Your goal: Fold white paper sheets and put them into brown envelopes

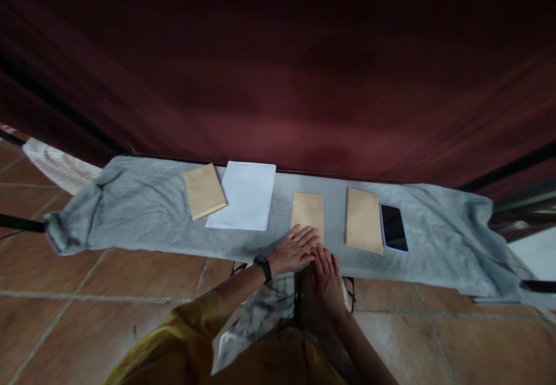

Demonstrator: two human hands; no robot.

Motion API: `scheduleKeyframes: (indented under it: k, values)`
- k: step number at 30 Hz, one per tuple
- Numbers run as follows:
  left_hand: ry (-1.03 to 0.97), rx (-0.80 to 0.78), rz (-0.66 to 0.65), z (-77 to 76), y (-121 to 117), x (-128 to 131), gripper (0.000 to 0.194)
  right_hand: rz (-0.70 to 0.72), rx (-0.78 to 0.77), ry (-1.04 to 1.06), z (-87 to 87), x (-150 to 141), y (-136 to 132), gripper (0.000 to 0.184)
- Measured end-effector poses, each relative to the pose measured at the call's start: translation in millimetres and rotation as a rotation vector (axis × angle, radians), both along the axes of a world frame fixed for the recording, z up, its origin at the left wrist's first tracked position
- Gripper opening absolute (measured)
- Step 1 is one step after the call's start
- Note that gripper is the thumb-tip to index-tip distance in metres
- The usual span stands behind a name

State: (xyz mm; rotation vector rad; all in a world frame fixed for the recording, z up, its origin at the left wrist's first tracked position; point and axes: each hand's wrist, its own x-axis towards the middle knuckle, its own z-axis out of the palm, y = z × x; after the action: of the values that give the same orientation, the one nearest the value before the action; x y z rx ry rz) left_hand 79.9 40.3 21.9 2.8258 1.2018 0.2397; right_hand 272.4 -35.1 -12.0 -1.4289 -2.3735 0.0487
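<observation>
A brown paper envelope point(308, 206) lies flat on the grey cloth, near the front edge. My left hand point(295, 248), with a dark band on its wrist, rests flat across the envelope's near part, fingers stretched out to the right. Close beside it, my right hand point(328, 275) lies with its fingers extended, the fingertips at the envelope's near edge. The hands cover the near end of the envelope. Neither hand is closed round anything.
Grey cloth point(139, 211) covers the narrow surface. On the left, a brown envelope stack point(204, 191) overlaps white paper sheets point(248, 194). On the right lie another brown envelope stack point(364, 220) and a phone point(394, 227). A dark red curtain point(278, 84) hangs behind; tiled floor point(130, 281) shows in front.
</observation>
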Motion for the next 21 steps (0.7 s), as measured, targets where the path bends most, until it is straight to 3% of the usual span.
scheduleKeyframes:
  k: [10,16,21]
  values:
    - [0.105,0.077,0.031,3.8,-59.8,-12.0,0.08,0.006,-0.043,0.087,1.6,6.6,8.4,0.05]
    - [0.135,0.077,0.096,-6.1,-71.3,-7.8,0.08,-0.318,-0.112,0.149,6.0,-0.7,19.6,0.046]
    - [0.128,0.047,0.098,-11.0,-71.1,-4.8,0.078,-0.397,-0.138,0.23,13.5,-10.2,27.0,0.042]
